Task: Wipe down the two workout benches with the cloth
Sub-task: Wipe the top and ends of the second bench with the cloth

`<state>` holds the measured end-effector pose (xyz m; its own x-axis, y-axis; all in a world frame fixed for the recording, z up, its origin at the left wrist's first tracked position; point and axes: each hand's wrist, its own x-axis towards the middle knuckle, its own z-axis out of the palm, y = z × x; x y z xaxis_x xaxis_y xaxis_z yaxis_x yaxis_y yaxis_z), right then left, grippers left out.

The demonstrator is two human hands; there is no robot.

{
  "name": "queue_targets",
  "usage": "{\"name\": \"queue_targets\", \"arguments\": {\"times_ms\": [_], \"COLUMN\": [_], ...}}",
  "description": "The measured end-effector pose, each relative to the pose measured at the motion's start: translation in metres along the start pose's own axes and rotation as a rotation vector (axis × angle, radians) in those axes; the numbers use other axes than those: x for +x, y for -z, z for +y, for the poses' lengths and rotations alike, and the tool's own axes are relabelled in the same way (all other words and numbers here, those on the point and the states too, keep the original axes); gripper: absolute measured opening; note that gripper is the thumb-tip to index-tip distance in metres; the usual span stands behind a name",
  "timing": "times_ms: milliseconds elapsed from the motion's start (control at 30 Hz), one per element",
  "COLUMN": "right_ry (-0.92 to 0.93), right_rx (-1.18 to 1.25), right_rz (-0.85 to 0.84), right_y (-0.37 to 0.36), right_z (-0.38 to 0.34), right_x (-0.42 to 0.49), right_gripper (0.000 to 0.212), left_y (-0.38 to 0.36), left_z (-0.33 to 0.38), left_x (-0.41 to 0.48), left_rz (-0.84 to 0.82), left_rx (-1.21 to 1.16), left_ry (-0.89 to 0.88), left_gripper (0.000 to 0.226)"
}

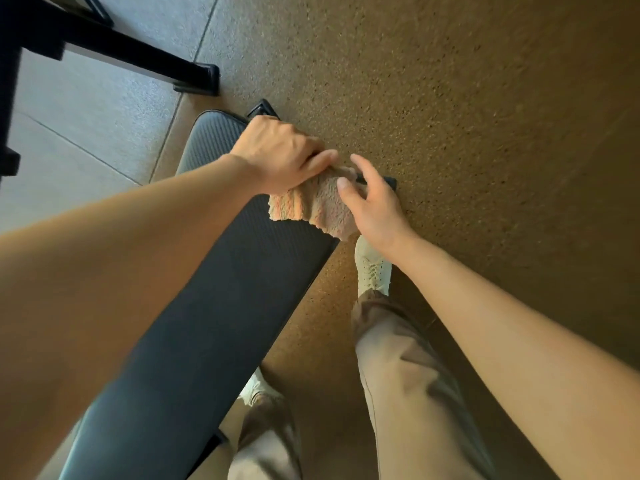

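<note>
A long black padded workout bench [221,289] runs from the lower left up to the middle of the view. A pale pink and orange ribbed cloth [311,206] hangs over the bench's right edge near its far end. My left hand [277,154] grips the top of the cloth with curled fingers. My right hand [370,199] is beside the cloth with fingers spread and relaxed, the thumb touching the cloth's right side. Only this one bench is in view.
A black metal frame leg with a foot [194,76] crosses the upper left over grey floor tiles. Speckled brown rubber flooring [467,116] fills the right side. My legs in beige trousers and white shoes [372,268] stand right of the bench.
</note>
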<state>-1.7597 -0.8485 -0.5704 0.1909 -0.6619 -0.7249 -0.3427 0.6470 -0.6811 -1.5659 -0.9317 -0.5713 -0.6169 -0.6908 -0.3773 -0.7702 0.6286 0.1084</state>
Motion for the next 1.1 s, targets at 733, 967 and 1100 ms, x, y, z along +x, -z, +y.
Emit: {"name": "queue_targets", "arguments": {"times_ms": [733, 967, 1100], "right_ry": [0.338, 0.604, 0.615], "right_rx": [-0.847, -1.375, -1.65], "right_rz": [-0.054, -0.227, -0.334], "right_y": [-0.094, -0.137, -0.183], "right_z": [-0.105, -0.143, -0.144], "right_x": [0.086, 0.092, 0.079], "right_gripper": [0.058, 0.057, 0.061], "left_y": [-0.034, -0.056, -0.077], "left_z": [-0.066, -0.049, -0.04], "left_x": [-0.095, -0.165, -0.211], "left_rz": [0.332, 0.291, 0.266], "left_rx": [-0.5, -0.64, -0.619], "left_ry": [0.669, 0.923, 0.971], "left_gripper": [0.052, 0.041, 0.044]}}
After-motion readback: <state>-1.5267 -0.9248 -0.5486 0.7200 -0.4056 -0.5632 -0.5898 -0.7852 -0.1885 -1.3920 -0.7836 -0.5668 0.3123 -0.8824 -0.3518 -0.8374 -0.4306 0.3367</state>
